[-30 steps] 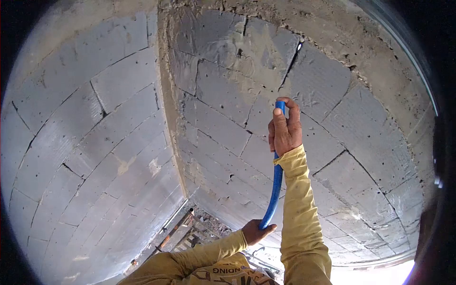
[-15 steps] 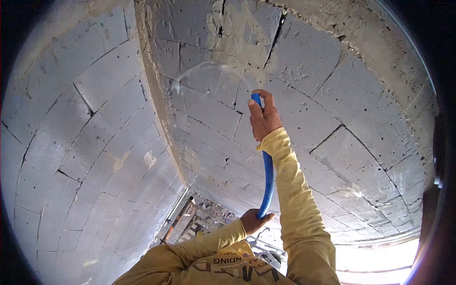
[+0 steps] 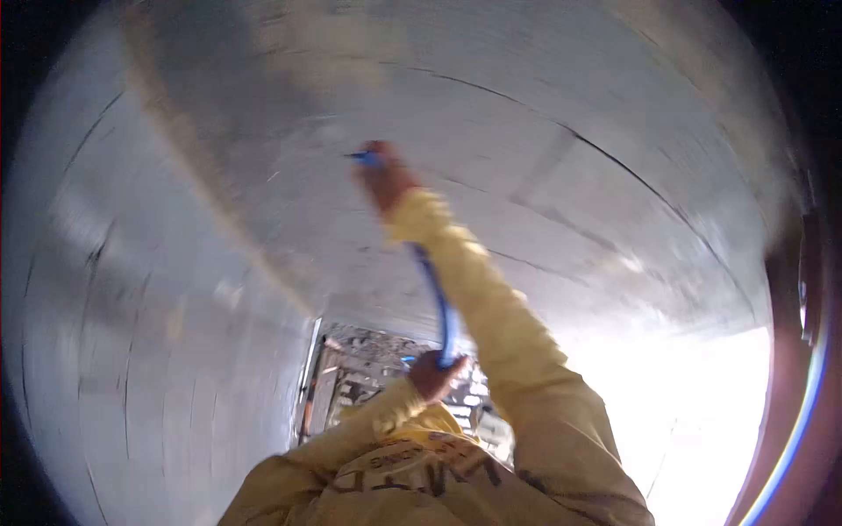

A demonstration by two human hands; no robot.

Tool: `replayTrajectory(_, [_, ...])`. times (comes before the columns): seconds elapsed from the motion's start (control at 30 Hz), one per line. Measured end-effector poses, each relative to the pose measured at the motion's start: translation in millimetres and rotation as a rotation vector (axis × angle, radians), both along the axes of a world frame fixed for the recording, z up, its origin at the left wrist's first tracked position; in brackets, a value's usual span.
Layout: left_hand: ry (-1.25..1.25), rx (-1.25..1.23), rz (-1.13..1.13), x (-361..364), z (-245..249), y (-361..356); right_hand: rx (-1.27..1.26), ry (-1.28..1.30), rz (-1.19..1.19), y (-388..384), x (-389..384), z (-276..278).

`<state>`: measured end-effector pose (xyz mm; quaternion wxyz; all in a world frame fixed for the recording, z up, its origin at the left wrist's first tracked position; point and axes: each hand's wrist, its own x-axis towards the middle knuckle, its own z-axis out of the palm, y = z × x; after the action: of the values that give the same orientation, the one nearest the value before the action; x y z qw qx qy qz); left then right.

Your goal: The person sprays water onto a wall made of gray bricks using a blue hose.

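Observation:
My right hand point(image 3: 384, 180) is raised in front of the block wall point(image 3: 544, 219), closed around the upper end of a blue hose point(image 3: 444, 320). Motion smears its fingers, though a bit of blue shows at their tips. From there the hose runs down behind my right forearm to my left hand point(image 3: 434, 375), which is wrapped round its lower stretch near my chest. Any water leaving the hose cannot be made out in the blur.
Another grey block wall point(image 3: 175, 351) stands on the left, meeting the first along a pale mortar corner point(image 3: 210, 202). Rubble and blocks point(image 3: 373, 359) lie below, beyond my left hand. A bright opening point(image 3: 702, 412) is at the lower right, beside a dark upright edge point(image 3: 794, 351).
The view has swung and blurred. My right hand and the hose end have moved left in view; my left hand sits slightly higher and further left. The water arc seen earlier is no longer distinct.

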<state>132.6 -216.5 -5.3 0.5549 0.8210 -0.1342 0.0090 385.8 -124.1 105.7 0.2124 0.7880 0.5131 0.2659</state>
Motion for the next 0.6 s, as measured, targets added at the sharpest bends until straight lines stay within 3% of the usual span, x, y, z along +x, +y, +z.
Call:
replayTrajectory(0.03, [-0.268,0.176,0.044,-0.2,-13.7,-1.5,-0.195,0.123,-0.046,-1.6,-23.8,38.3])
replayTrajectory(0.1, [-0.440,0.362,0.051,-1.9,-0.6,7.4,0.702,1.543,-0.483,-24.3,-50.5,81.0])
replayTrajectory(0.13, [-0.530,0.451,0.064,-3.5,6.4,10.7,0.154,1.002,-0.269,-3.4,-27.7,46.0])
replayTrajectory(0.17, [-0.514,0.413,-0.017,0.7,-9.9,14.0,0.741,1.547,-0.446,-32.6,-56.1,81.7])
replayTrajectory(0.23, [-0.521,0.427,0.013,-4.8,-32.0,23.7,0.804,1.648,-0.463,-40.4,-60.2,83.1])
replayTrajectory(0.27, [-0.524,0.434,0.029,-8.4,-40.2,28.7,0.766,1.544,-0.399,-31.4,-54.3,64.5])
replayTrajectory(0.4, [-0.420,0.366,0.129,-13.5,-53.7,42.7,1.140,1.598,-0.192,14.4,-35.8,-0.1])
replayTrajectory(0.6, [-0.361,0.360,0.144,-15.2,-61.3,52.6,1.234,1.654,-0.158,31.9,-25.4,-31.7])
